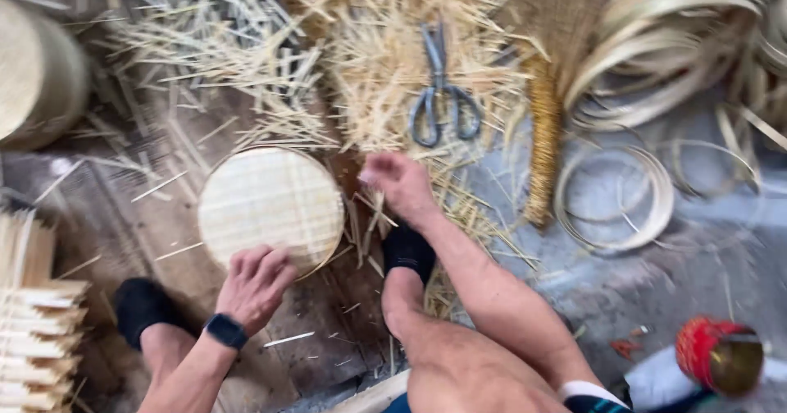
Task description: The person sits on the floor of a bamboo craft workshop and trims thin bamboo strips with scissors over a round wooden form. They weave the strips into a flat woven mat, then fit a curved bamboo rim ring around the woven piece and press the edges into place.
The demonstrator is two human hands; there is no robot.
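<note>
Bamboo, pale and finely woven, makes up the round mat point(270, 208) that lies flat on the dark wooden floor point(139, 216), just ahead of the left hand point(256, 286). That hand rests on the mat's near edge with its fingers curled over the rim, a dark watch point(225, 331) on its wrist. The right hand point(400, 182) is to the right of the mat and apart from it, fingers drawn together over loose bamboo slivers point(385, 77); whether it pinches one cannot be told through the blur. Beyond the right hand, grey scissors point(441, 85) lie on the heap of slivers. Further right stand a straw brush point(543, 134) and coils of split bamboo strip point(656, 52). Near the right forearm sits a red spool point(720, 354). Left of the left hand, stacked cut strips point(37, 331) are piled.
</note>
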